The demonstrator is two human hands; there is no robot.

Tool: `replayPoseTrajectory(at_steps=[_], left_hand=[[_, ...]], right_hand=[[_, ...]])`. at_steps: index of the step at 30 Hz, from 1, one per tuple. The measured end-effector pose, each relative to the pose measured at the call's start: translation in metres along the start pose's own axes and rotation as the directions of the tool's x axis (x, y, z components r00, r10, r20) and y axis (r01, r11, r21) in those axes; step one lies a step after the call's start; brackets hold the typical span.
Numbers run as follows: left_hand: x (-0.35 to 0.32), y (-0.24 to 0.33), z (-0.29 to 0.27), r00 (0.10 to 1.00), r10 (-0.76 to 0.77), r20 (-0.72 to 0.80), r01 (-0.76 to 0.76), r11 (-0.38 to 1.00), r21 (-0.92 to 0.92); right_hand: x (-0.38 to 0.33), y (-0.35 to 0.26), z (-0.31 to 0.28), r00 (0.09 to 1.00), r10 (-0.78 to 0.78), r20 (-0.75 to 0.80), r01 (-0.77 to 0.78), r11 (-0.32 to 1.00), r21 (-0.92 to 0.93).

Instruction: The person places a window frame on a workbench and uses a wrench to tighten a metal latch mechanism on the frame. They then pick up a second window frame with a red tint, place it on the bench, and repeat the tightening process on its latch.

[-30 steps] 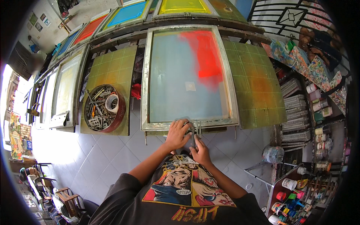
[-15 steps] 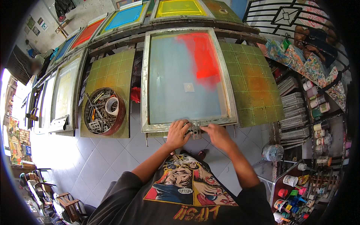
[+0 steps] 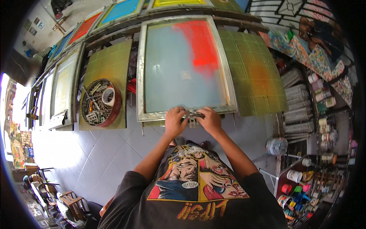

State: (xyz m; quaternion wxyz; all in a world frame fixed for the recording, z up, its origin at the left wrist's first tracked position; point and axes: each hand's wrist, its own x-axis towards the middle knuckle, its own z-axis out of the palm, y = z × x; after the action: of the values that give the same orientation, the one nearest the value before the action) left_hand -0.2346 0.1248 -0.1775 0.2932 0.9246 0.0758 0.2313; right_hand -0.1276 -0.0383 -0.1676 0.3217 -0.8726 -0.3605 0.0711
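A silkscreen frame [image 3: 141,76] with pale blue-grey mesh lies in front of me. A bright red patch [image 3: 203,45] covers the mesh's upper right, and a small pale square [image 3: 185,74] sits nearer its middle. At the frame's near edge is a metal bracket [image 3: 193,122]. My left hand [image 3: 175,122] is closed at the bracket's left side, fingertips against the metal. With bent fingers, my right hand [image 3: 209,120] grips the end of a short dark metal bar [image 3: 196,115] lying across the bracket. The fingers partly hide bar and bracket.
Left of the frame, a round red tub [image 3: 118,110] of metal hardware and a tape roll [image 3: 108,96] stands on a green board [image 3: 108,61]. Another green board [image 3: 253,76] lies right. Coloured screens [image 3: 120,12] line the back; paint pots [image 3: 324,102] stand at right.
My right hand has shifted left and closed on the dark bar; before, its index finger pointed at the bracket. My left hand has turned slightly. The whole view has shifted, placing the frame higher.
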Motion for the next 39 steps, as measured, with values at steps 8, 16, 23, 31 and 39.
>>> replayPoseTrajectory(at_steps=[8, 16, 23, 31, 39], left_hand=[[0.001, -0.001, 0.004, 1.000, 0.002, 0.002, -0.002, 1.000, 0.025], [-0.001, -0.005, 0.006, 0.998, 0.042, -0.045, -0.039, 0.997, 0.071], [0.000, -0.005, 0.009, 0.997, -0.053, -0.053, 0.053, 0.999, 0.011], [-0.002, -0.012, 0.000, 0.998, -0.036, -0.057, 0.038, 0.999, 0.033], [-0.003, -0.015, 0.004, 0.996, 0.011, -0.093, -0.014, 0.999, -0.031]], right_hand=[[-0.005, -0.004, 0.007, 0.981, -0.186, -0.048, 0.184, 0.982, -0.045], [0.014, 0.009, 0.001, 0.909, -0.404, 0.107, 0.410, 0.911, -0.048], [0.015, -0.003, -0.016, 0.936, -0.322, 0.138, 0.321, 0.946, 0.031], [0.014, -0.010, 0.001, 0.940, -0.326, 0.098, 0.327, 0.945, 0.002], [0.010, -0.005, 0.009, 0.977, -0.189, -0.096, 0.200, 0.972, 0.121]])
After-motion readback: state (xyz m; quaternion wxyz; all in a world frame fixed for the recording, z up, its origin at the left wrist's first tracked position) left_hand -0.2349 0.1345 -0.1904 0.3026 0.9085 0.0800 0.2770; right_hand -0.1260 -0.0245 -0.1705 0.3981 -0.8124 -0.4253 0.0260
